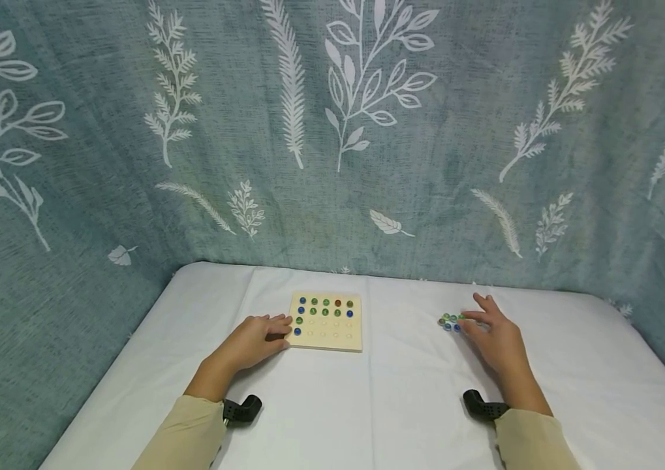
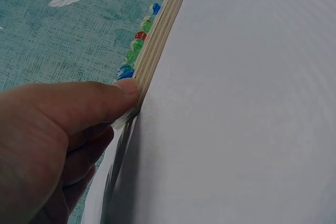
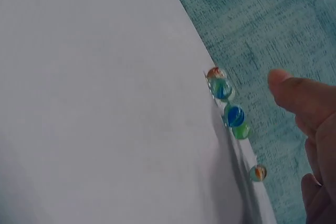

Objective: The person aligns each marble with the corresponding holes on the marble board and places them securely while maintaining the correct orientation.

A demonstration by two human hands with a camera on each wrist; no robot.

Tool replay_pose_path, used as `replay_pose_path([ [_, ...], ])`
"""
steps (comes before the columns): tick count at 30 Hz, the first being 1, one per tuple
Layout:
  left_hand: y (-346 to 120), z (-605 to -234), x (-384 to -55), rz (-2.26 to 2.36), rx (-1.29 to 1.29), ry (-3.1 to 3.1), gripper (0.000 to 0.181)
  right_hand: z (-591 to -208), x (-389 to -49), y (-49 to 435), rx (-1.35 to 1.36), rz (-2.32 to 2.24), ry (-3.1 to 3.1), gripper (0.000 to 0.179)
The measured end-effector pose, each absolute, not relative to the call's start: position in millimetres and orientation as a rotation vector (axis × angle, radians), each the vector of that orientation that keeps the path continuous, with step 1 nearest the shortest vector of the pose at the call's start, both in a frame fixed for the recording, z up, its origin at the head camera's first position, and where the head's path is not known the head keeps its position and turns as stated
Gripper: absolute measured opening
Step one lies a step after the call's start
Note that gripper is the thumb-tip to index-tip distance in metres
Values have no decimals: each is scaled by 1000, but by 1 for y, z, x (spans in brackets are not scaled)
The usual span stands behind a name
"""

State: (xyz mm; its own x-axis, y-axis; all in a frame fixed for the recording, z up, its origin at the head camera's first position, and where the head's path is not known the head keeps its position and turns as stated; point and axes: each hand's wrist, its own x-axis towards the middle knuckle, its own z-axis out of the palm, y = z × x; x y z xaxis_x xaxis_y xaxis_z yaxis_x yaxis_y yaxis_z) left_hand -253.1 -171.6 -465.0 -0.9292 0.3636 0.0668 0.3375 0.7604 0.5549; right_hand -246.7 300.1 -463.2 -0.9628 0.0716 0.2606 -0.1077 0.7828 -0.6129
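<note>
A pale wooden board (image 1: pixel 332 339) with rows of round hollows lies left of centre. Blue, green and red marbles fill its two far rows and the start of the nearer ones. My left hand (image 1: pixel 258 341) holds its near left corner, the thumb (image 2: pixel 128 88) pressed to the edge in the left wrist view. Over a small cluster of loose glass marbles (image 1: pixel 448 327) to the right hovers my right hand (image 1: pixel 493 336). Its thumb (image 3: pixel 286 85) stands apart above the marbles in the right wrist view, and no marble shows between the fingers.
A white cloth (image 1: pixel 405 391) covers the table. Behind it and along the sides hangs a blue-green curtain (image 1: pixel 320 215) with white leaf prints. Each wrist carries a black camera mount, the left one (image 1: pixel 243 410) and the right one (image 1: pixel 481 405), close above the cloth.
</note>
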Motion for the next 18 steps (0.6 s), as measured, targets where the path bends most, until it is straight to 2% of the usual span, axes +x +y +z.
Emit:
replay_pose_path([
  [9, -174, -465, -255, 919, 633, 2881, 34, -450, -246, 259, 356, 807, -2689, 31],
  [18, -177, -466, -257, 922, 640, 2870, 36, -446, -246, 208, 568, 748, -2718, 25],
])
